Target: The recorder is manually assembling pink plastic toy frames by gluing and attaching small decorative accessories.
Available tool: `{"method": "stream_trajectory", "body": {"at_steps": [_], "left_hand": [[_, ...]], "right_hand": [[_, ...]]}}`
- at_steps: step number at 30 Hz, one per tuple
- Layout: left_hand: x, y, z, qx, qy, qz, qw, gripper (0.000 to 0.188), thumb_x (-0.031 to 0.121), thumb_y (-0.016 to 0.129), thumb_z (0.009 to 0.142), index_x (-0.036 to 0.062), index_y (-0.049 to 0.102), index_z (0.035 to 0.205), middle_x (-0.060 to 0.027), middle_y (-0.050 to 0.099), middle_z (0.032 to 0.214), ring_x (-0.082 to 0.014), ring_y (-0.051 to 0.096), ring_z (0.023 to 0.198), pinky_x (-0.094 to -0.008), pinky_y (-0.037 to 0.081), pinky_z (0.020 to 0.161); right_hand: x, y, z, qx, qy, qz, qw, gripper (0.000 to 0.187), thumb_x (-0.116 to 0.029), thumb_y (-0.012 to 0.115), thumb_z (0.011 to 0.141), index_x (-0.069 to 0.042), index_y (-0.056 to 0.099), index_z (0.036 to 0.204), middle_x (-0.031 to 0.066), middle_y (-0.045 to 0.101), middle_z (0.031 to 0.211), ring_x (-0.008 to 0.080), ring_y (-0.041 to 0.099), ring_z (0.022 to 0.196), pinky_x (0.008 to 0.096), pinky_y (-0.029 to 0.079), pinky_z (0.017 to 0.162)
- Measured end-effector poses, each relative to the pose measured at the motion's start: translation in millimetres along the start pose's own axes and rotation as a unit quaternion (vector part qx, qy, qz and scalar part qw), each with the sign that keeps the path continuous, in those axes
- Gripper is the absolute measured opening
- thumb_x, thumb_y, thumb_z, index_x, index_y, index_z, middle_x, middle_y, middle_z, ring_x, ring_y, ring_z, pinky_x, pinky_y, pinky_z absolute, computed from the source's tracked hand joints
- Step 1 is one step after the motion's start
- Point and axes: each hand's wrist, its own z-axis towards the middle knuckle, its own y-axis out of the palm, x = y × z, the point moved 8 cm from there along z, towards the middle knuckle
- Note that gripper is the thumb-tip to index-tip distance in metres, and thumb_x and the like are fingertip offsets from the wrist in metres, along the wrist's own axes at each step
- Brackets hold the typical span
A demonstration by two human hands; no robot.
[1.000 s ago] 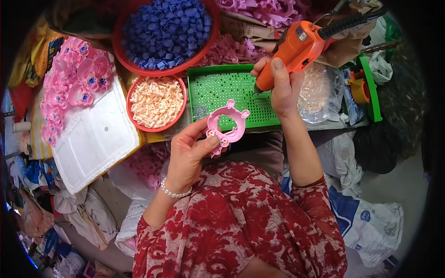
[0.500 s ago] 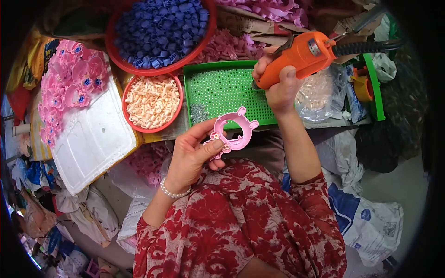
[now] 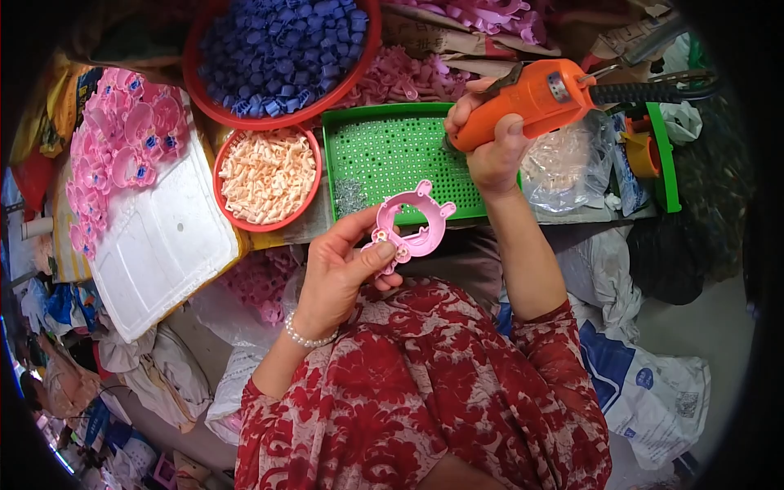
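Note:
My left hand [image 3: 351, 253] grips a pink plastic ring-shaped part [image 3: 434, 234] by its lower left end, thumb on top; small pale pieces show beside the thumb. Two short tabs stick out from the ring's far side. Wrapped in my right hand [image 3: 498, 151] is an orange electric screwdriver [image 3: 523, 106], its tip pointing down and left over the green perforated tray [image 3: 408, 147]. Tip and ring are apart. Small metal screws [image 3: 349, 198] lie in the tray's near left corner.
A red bowl of pale small parts [image 3: 269, 177] stands left of the tray. Behind it is a red basin of blue parts [image 3: 282, 57]. Pink assembled pieces [image 3: 122, 139] lie on a white foam board [image 3: 163, 253]. A black cable [image 3: 653, 90] runs right from the screwdriver.
The pink ring has tilted slightly in my left hand and moved up a little. My right hand and the screwdriver are almost unmoved.

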Motion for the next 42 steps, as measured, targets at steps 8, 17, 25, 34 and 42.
{"method": "stream_trajectory", "body": {"at_steps": [8, 17, 25, 34, 42], "left_hand": [[0.3, 0.9, 3.1, 0.002, 0.017, 0.019, 1.0, 0.045, 0.01, 0.064, 0.084, 0.0003, 0.047, 0.125, -0.0073, 0.061, 0.1, -0.0086, 0.06, 0.063, -0.0187, 0.05, 0.053], [-2.9, 4.9, 7.1, 0.019, 0.027, 0.011, 0.999, 0.057, 0.006, 0.063, 0.084, 0.0005, 0.036, 0.133, -0.0084, 0.058, 0.102, -0.0102, 0.062, 0.062, -0.0181, 0.05, 0.051], [0.0, 15.8, 12.6, 0.019, 0.067, 0.078, 0.995, 0.06, 0.006, 0.062, 0.084, 0.0014, 0.032, 0.136, -0.0052, 0.053, 0.097, -0.0085, 0.061, 0.062, -0.018, 0.049, 0.05], [2.3, 19.6, 10.5, 0.031, 0.091, 0.101, 0.99, 0.054, 0.003, 0.062, 0.083, -0.0028, 0.039, 0.131, -0.007, 0.052, 0.097, -0.0068, 0.059, 0.065, -0.0182, 0.05, 0.052], [-0.4, 16.4, 6.6, 0.037, 0.129, 0.099, 0.986, 0.047, 0.001, 0.064, 0.081, -0.0049, 0.044, 0.123, -0.0066, 0.052, 0.091, -0.0077, 0.059, 0.068, -0.0189, 0.048, 0.053]], "right_hand": [[0.9, 0.5, 0.4, -0.005, 0.003, -0.008, 1.0, 0.07, -0.067, 0.054, 0.074, -0.004, 0.049, 0.104, 0.0057, 0.052, 0.07, 0.0173, 0.049, 0.059, 0.0286, 0.041, 0.052], [-15.0, 0.5, 1.6, -0.006, 0.009, -0.02, 1.0, 0.075, -0.072, 0.051, 0.073, -0.003, 0.048, 0.105, 0.0059, 0.051, 0.069, 0.0191, 0.049, 0.06, 0.0315, 0.042, 0.057], [-64.7, 14.1, 5.2, -0.071, -0.024, 0.111, 0.991, 0.09, -0.081, 0.044, 0.067, -0.003, 0.048, 0.112, 0.0054, 0.051, 0.071, 0.0186, 0.049, 0.064, 0.0328, 0.04, 0.064], [-111.5, 57.4, -41.9, -0.25, -0.069, 0.174, 0.95, 0.094, -0.076, 0.053, 0.068, -0.002, 0.041, 0.124, 0.007, 0.054, 0.084, 0.0201, 0.052, 0.073, 0.0356, 0.042, 0.07], [-91.3, 65.4, -61.1, -0.253, -0.061, 0.22, 0.94, 0.089, -0.073, 0.053, 0.071, -0.001, 0.043, 0.122, 0.0092, 0.056, 0.086, 0.0219, 0.053, 0.074, 0.0366, 0.042, 0.071]]}}
